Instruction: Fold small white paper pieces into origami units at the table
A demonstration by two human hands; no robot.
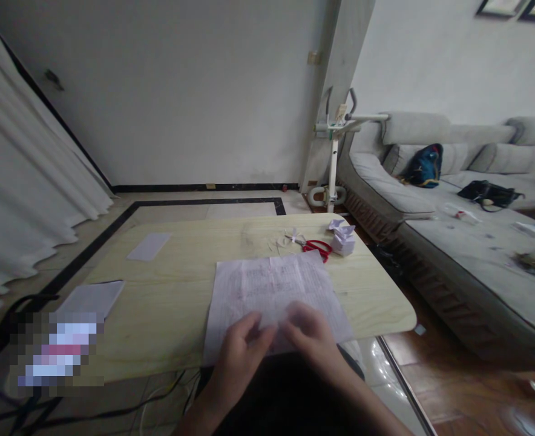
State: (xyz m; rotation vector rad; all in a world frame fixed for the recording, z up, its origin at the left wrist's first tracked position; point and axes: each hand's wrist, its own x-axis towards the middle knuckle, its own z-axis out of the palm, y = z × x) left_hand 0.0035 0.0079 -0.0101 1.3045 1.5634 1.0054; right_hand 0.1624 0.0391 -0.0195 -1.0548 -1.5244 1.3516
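Observation:
A large printed sheet of paper [272, 281] with fold creases lies near the table's front edge. Over its lower part, my left hand [244, 345] has its thumb and forefinger apart, and I see nothing held between them. Close beside it, thumb toward thumb, my right hand [310, 336] is smeared by motion, so its grip is unclear. Beyond the sheet's upper right corner rest red-handled scissors [317, 247], next to thin paper scraps [279, 243]. A folded white paper shape [342, 239] stands to the right of the scissors.
The pale wooden table [177, 321] has rounded corners. On its left lie a small white sheet [149, 246], a stack of paper [92, 298] and a pixelated bright object [61, 351]. Cables [113, 415] run below. A grey sofa [467, 254] stands at the right.

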